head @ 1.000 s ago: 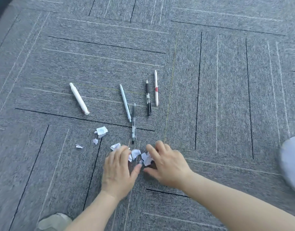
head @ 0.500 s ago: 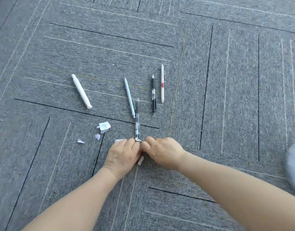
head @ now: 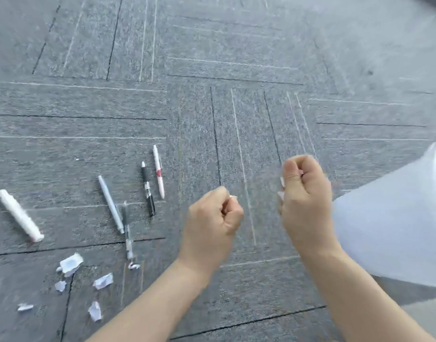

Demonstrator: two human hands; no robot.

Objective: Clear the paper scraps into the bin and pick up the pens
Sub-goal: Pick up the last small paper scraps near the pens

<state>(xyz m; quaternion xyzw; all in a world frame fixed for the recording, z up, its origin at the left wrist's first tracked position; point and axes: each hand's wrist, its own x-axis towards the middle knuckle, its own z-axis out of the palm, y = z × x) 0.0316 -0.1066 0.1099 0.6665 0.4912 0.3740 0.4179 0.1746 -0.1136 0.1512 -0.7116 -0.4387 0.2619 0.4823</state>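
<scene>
Crumpled paper scraps (head: 282, 181) in fists

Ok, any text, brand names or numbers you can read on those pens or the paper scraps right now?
None can be read.
White pen with a red mark: a red patch only, no letters made out.
Black pen: a pale band, too blurred to read.
Largest paper scrap: a faint bluish smudge, not legible.
Both fists grip scraps, print hidden.

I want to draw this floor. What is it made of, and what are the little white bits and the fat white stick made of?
The floor looks like grey carpet tiles: fuzzy, matt, with seam lines. The white bits look like torn paper: thin, crumpled, ragged-edged. The fat white stick is probably smooth plastic, though blur leaves that open.
</scene>
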